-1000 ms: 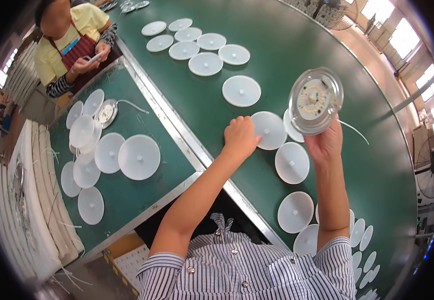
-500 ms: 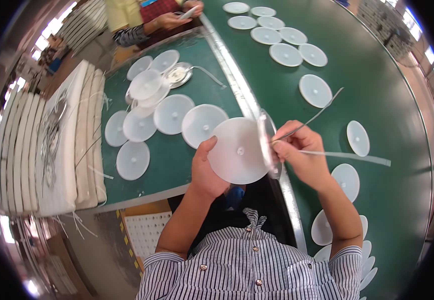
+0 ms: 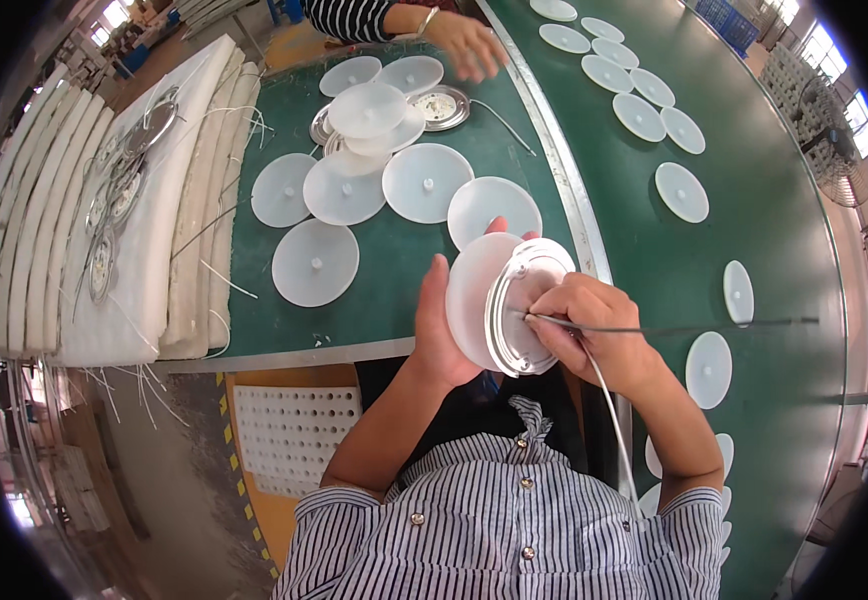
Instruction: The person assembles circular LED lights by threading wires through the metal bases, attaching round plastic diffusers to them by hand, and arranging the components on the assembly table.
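Note:
My left hand (image 3: 439, 338) holds a frosted white disc cover (image 3: 468, 300) from below and behind, thumb along its left edge. A round silver metal lamp plate (image 3: 546, 262) overlaps the right part of the cover, its flat back facing me. My right hand (image 3: 596, 325) pinches at the middle of the plate, where the wires come out. A thin grey wire (image 3: 704, 328) runs off to the right from the fingers, and a white cable (image 3: 609, 400) hangs down toward my lap. Whether plate and cover touch all round is hidden.
Several white covers (image 3: 315, 262) lie on the green table, some over another metal lamp plate (image 3: 441, 107). More covers (image 3: 681, 192) line the green belt (image 3: 644, 250) beyond a metal rail (image 3: 564, 150). Foam sheets (image 3: 134, 220) stand left. A co-worker's hand (image 3: 464, 45) reaches over the far edge.
The metal plate has turned from edge-on beside the cover to tilted over its right part. The co-worker's hand now reaches across the table's far end. My view has shifted.

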Available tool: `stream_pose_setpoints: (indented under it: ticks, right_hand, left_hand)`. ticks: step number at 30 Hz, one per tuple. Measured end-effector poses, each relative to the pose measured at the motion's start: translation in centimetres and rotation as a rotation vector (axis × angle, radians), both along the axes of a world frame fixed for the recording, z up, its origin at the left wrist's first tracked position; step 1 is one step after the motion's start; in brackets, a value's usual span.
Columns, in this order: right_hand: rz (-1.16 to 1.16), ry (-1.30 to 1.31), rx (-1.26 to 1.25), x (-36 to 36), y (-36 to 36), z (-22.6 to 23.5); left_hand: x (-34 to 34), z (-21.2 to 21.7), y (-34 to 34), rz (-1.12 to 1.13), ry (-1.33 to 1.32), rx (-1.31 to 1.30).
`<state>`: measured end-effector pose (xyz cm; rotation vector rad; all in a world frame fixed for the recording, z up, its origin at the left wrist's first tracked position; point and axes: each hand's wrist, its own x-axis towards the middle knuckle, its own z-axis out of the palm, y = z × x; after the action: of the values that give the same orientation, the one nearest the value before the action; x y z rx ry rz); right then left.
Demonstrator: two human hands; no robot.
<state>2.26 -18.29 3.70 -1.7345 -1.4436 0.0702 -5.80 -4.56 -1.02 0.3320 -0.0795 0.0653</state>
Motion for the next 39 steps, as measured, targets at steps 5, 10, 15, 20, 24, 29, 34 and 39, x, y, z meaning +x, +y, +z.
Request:
stream_pose_setpoints:
  ticks: [5,10,15,20,24,29,34,39]
  right_hand:
    - [-0.048,0.049,-0.02,-0.6,0.6,-0.5]
    - [-0.02,-0.013,0.032,-0.2,0.3,-0.9]
    - [-0.089,-0.097,0.008,0.5,-0.5,-0.5]
    - [-0.088,0.111,0.036,0.1,-0.7,0.3]
    - [-0.071,0.087,0.007,-0.2,-0.7,-0.2]
    - [-0.025,0.02,0.01,-0.2,-0.8,0.0]
    - [-0.002,-0.008,0.024,-0.1,-0.6,0.1]
    - [0.038,-0.077,0.048,0.1,-0.3,0.1]
  left_hand:
    - [0.3,-0.1,-1.3,0.018,0.014,0.156]
    - [0.1,-0.6,-1.6,-0.021,0.034,0.134]
    - [0.0,-0.2,-1.8,-0.063,0.016,0.16]
    - [0.7,0.3,-1.8,-0.078,-0.073,0.127]
    - [1.0,0.8,-2.4,-0.124,0.031,0.205]
    - [0.7,0.8,-2.2,-0.133,0.032,0.215]
    - [0.7,0.5,-2.2,-0.156,0.016,0.227]
    - [0.8,0.7,-1.9,-0.195,0.049,0.214]
